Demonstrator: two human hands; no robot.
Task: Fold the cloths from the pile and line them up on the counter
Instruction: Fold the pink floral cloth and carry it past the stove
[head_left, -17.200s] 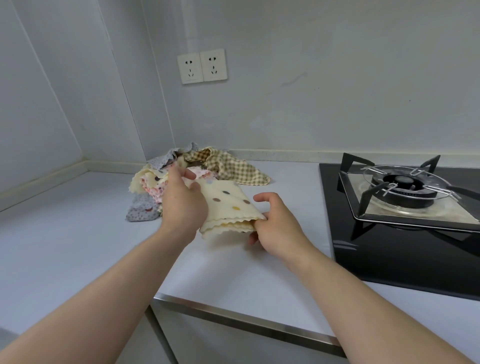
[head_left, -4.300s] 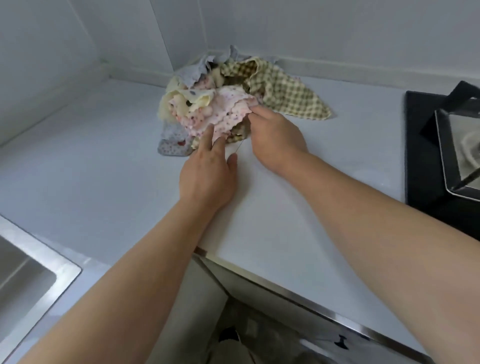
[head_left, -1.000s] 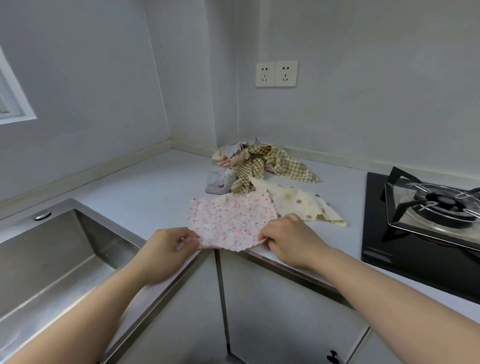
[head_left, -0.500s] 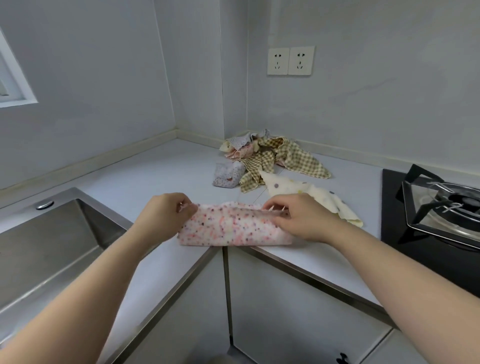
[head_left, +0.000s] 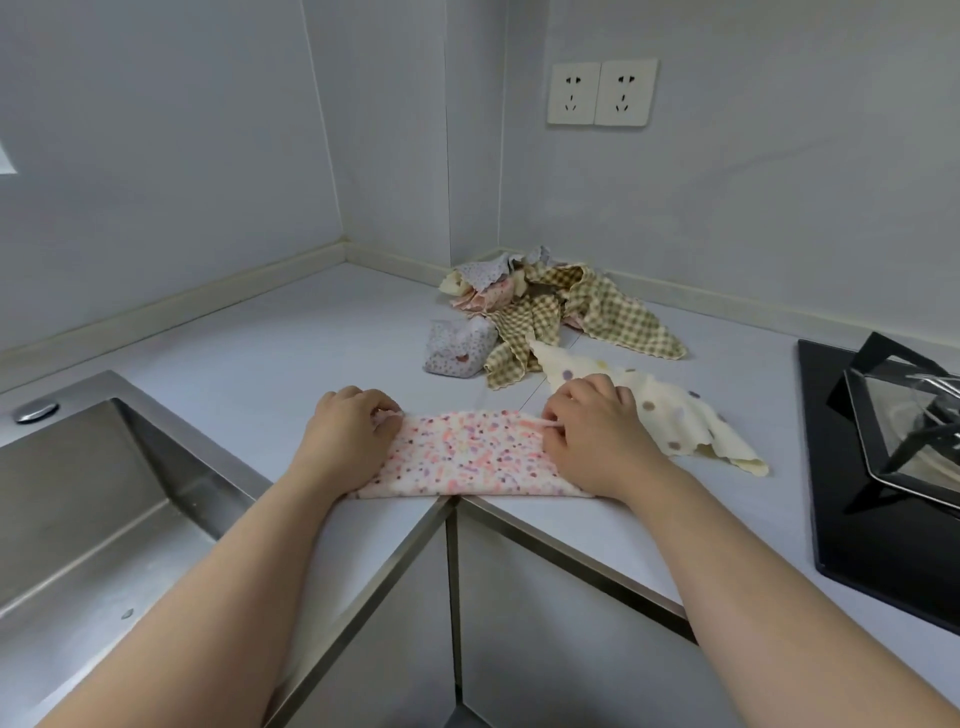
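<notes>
brushed steel sink (head_left: 93, 499), glossy black hob (head_left: 852, 467)

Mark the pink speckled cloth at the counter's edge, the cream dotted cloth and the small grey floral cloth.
pink speckled cloth (head_left: 467, 462): head view, middle of its folded top face.
cream dotted cloth (head_left: 685, 421): head view, flat part near its middle.
grey floral cloth (head_left: 457, 348): head view, centre of the bundle.

No legible text anywhere, seemingly.

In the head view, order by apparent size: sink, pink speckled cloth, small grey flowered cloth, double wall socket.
1. sink
2. pink speckled cloth
3. double wall socket and small grey flowered cloth: nearly alike, socket farther away, so unranked.
</notes>
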